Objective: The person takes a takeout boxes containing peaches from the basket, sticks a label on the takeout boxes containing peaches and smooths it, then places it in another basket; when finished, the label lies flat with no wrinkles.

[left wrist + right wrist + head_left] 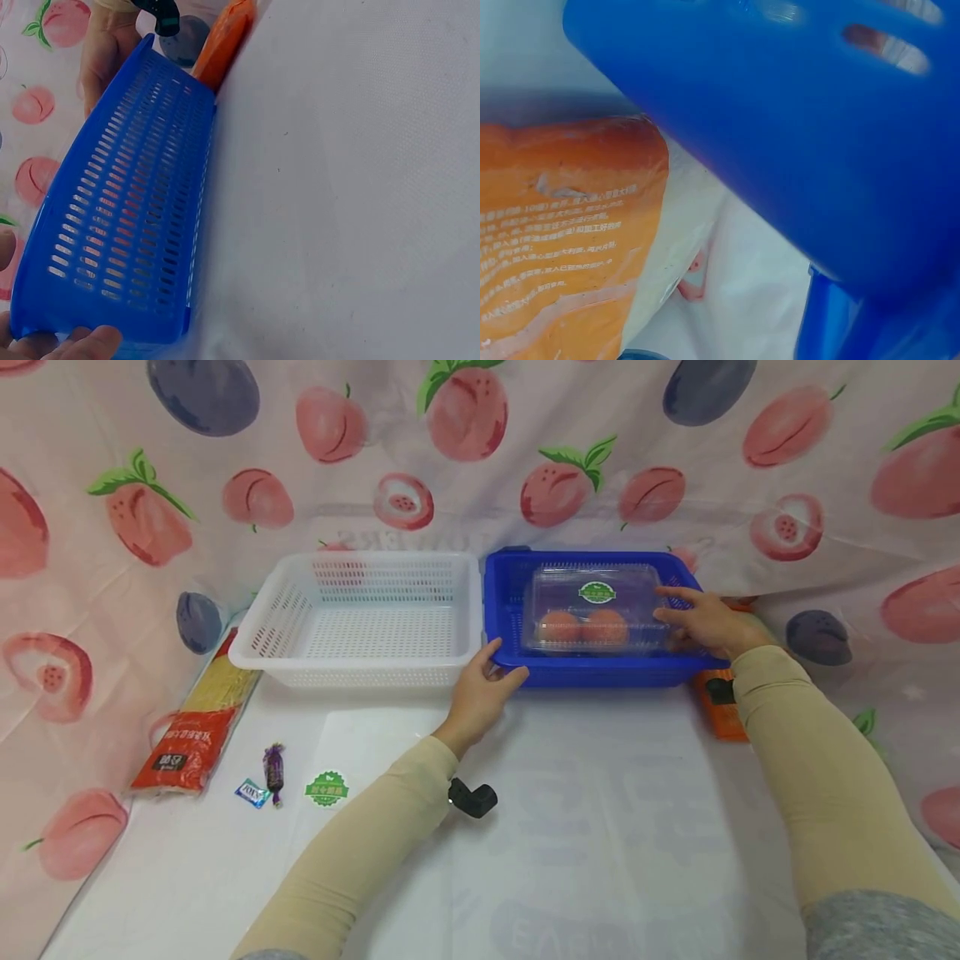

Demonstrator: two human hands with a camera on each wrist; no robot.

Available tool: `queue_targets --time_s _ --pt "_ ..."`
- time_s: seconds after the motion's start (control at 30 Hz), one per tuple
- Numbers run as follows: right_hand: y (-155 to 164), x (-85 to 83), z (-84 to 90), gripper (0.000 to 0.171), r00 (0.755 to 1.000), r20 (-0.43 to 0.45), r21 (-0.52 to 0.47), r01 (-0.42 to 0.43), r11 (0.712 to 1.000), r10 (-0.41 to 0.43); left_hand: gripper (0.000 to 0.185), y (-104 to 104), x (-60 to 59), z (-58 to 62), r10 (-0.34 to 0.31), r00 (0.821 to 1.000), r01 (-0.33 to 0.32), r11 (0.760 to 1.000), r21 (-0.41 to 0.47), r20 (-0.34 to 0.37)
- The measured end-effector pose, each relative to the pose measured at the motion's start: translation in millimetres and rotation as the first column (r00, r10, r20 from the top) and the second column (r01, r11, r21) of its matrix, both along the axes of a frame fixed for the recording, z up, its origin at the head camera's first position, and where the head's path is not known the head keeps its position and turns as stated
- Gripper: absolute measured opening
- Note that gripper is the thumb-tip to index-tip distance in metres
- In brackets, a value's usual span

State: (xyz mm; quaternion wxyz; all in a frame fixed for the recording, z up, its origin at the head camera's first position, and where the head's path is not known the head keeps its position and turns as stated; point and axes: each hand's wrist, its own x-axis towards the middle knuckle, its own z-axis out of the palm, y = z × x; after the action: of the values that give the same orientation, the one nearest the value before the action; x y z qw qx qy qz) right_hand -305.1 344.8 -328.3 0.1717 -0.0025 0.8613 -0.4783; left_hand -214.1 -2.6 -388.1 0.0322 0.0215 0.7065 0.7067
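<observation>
Gripping blue basket (507,610) at both ends: left hand (480,689) curls round near-left corner, right hand (708,622) lies flat-fingered over right rim beside clear fruit box (596,608). Basket sits touching white basket (360,618). Advice: keep it level, move both hands evenly, avoid orange packet (716,706).

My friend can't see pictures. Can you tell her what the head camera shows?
Two hands hold a blue basket: the left hand at its front corner, the right hand over its right rim. Inside sits a clear box; an empty white basket stands beside it.
</observation>
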Motion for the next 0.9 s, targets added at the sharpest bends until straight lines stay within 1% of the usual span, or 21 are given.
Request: queue_targets --time_s 0.13,0.23,0.37,0.53,0.63,0.77,0.9 --pt "1.3 0.4 0.5 0.081 1.0 0.023 0.024 -0.02 1.0 0.019 0.064 0.5 -1.9 -0.9 0.036 0.999 -0.036 0.999 -0.036 -0.001" --pt "1.5 -0.3 -0.3 0.083 0.999 0.041 0.036 -0.027 0.999 0.025 0.061 0.7 -3.4 -1.9 0.056 0.998 -0.056 0.997 -0.057 -0.001" --pt "1.6 0.0 -1.5 0.08 0.998 0.042 0.044 -0.044 0.998 0.042 0.062 1.3 -5.9 -2.4 0.06 0.998 -0.06 0.995 -0.084 0.002" --pt "2.4 -2.5 -4.9 0.08 0.997 0.038 0.081 -0.068 0.994 0.065 0.066 0.6 -8.0 -2.1 0.053 0.998 -0.05 0.992 -0.112 0.026" --pt "1.4 -3.8 -7.0 0.078 0.998 0.026 0.081 -0.06 0.995 0.058 0.067 0.6 -8.8 -1.5 0.055 0.998 -0.051 0.991 -0.124 0.035" --pt "-0.9 -3.4 -8.5 0.073 0.999 0.019 0.054 -0.038 0.998 0.037 0.067 1.5 -10.0 0.1 0.064 0.997 -0.059 0.988 -0.141 0.03" --pt "-1.8 -3.4 -9.4 0.071 0.999 0.03 0.051 -0.025 0.998 0.023 0.065 2.2 -11.0 1.3 0.082 0.996 -0.077 0.985 -0.153 0.028"
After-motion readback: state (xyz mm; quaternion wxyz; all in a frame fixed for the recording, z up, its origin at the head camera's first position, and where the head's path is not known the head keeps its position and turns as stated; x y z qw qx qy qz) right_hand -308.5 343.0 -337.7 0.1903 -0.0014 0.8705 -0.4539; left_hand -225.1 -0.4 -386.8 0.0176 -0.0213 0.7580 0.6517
